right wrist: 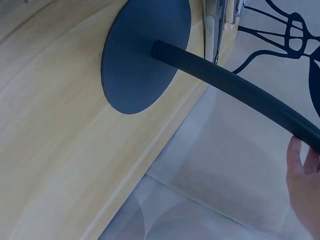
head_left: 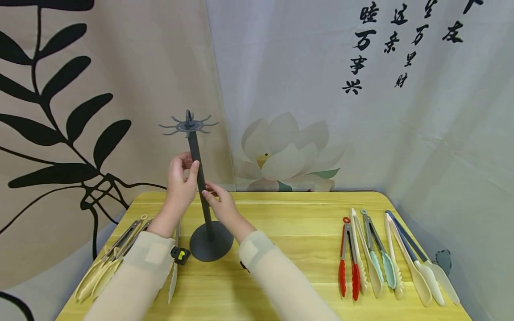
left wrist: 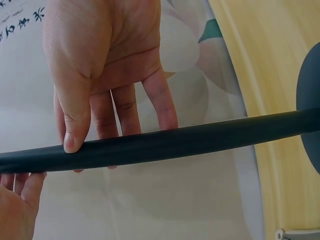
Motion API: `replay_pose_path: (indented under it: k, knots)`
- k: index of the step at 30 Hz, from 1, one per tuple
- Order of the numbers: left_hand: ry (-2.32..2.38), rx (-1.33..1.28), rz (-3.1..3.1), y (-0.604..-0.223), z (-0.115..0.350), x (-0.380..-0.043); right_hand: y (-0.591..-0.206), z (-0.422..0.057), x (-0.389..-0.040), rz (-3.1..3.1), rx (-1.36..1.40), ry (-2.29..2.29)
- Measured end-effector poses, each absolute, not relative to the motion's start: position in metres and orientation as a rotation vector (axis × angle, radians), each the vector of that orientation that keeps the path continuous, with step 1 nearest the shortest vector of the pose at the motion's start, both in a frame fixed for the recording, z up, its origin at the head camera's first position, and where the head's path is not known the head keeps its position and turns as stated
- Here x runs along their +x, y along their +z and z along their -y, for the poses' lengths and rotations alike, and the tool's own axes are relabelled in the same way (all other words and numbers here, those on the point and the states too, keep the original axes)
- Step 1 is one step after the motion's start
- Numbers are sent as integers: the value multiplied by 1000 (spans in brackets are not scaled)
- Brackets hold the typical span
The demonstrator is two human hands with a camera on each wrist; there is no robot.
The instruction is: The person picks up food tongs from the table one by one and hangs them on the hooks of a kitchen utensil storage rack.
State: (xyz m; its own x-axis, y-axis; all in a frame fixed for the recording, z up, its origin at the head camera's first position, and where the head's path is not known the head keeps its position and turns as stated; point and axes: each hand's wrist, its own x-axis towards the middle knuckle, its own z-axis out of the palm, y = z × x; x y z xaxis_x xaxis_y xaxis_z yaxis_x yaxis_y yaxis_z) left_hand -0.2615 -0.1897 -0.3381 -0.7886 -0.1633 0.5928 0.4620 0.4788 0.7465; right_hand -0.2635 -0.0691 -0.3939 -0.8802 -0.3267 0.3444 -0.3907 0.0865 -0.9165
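Observation:
A dark grey utensil stand (head_left: 195, 147) with a ring of hooks (head_left: 189, 125) on top stands on its round base (head_left: 211, 243), left of the table's middle. Thumb and fingers of my left hand (head_left: 180, 180) hold the upper part of the pole from its left. Lower down, my right hand (head_left: 225, 205) pinches the pole from its right. In the left wrist view, the right hand (left wrist: 105, 55) has its thumb on the near side and fingers behind the pole (left wrist: 200, 140); part of the left hand (left wrist: 17, 212) touches the pole's other edge. Nothing hangs on the hooks.
Several tongs lie on the yellow wooden table (head_left: 281, 249): red tongs (head_left: 355, 278), mint tongs (head_left: 388, 267), cream and white ones at the right. Beige tongs (head_left: 104, 272) lie left, partly behind the left sleeve (head_left: 136, 272). A printed curtain (head_left: 289, 67) hangs behind.

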Motion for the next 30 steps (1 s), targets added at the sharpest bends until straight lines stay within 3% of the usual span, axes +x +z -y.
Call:
replay_pose_path:
  k: [6,30]
  knots:
    - [-1322,-286,2114,-339,183,-264,-378,56,-252,2290,766,1980]
    - [-1379,-308,2084,-338,152,-265,-381,23,-258,2300,794,1937]
